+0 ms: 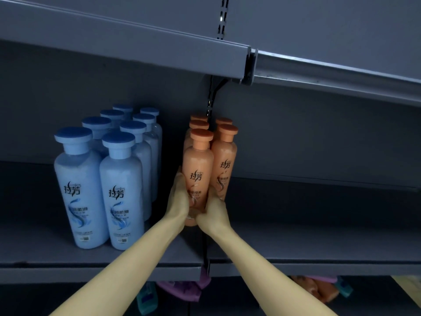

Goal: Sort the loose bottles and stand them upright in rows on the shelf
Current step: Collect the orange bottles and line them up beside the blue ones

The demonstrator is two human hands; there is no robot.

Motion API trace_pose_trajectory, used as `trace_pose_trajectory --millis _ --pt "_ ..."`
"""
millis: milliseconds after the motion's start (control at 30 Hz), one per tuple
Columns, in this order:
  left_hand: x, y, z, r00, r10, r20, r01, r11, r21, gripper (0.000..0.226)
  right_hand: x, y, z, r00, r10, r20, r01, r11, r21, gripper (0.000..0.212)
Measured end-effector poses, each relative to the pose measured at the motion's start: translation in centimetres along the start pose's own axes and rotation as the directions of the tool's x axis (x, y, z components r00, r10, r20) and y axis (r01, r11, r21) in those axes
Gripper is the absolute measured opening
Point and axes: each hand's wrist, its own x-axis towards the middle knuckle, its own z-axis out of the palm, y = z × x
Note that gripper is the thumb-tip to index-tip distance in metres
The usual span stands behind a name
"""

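Note:
Several orange bottles stand upright in two short rows at the middle of the grey shelf (296,242). My left hand (180,199) and my right hand (214,213) both grip the lower body of the front orange bottle (197,165), one from each side. It stands upright beside another orange bottle (224,160). To the left, several blue bottles (120,190) stand upright in two rows. The base of the held bottle is hidden behind my hands.
An upper shelf edge (136,39) hangs above the bottles. A black upright bracket (210,106) runs behind the orange bottles. Below the shelf lie loose bottles: purple (182,290), teal (147,299) and orange (319,290).

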Motion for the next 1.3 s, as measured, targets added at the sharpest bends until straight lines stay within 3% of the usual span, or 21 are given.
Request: trace_pose_trajectory --millis 633,800,900,1100,1300 --pt "-0.1 -0.3 0.3 1.0 -0.002 0.01 0.002 1.0 -0.014 0.049 0.0 0.2 -0.5 0.999 -0.004 0.032 0.005 0.999 -0.043 0.045" --pt "-0.5 0.0 0.3 1.0 0.029 0.012 -0.029 0.999 0.042 0.048 -0.1 0.4 -0.5 0.999 -0.014 0.049 0.016 0.998 -0.059 0.049" --pt "-1.3 -0.1 0.0 0.994 0.107 -0.008 -0.104 0.98 0.168 0.044 -0.5 0.6 -0.7 0.998 -0.029 0.055 0.035 0.993 -0.109 0.046" --pt "-3.9 -1.2 -0.9 0.976 0.218 -0.006 -0.193 0.878 0.437 0.046 -2.6 1.9 -1.6 0.986 -0.134 0.101 0.155 0.959 -0.239 0.042" --pt "-6.8 -2.2 -1.1 0.977 0.211 0.009 -0.122 0.529 0.84 0.072 -4.9 3.2 -4.2 0.976 -0.088 0.201 0.17 0.882 -0.44 0.056"
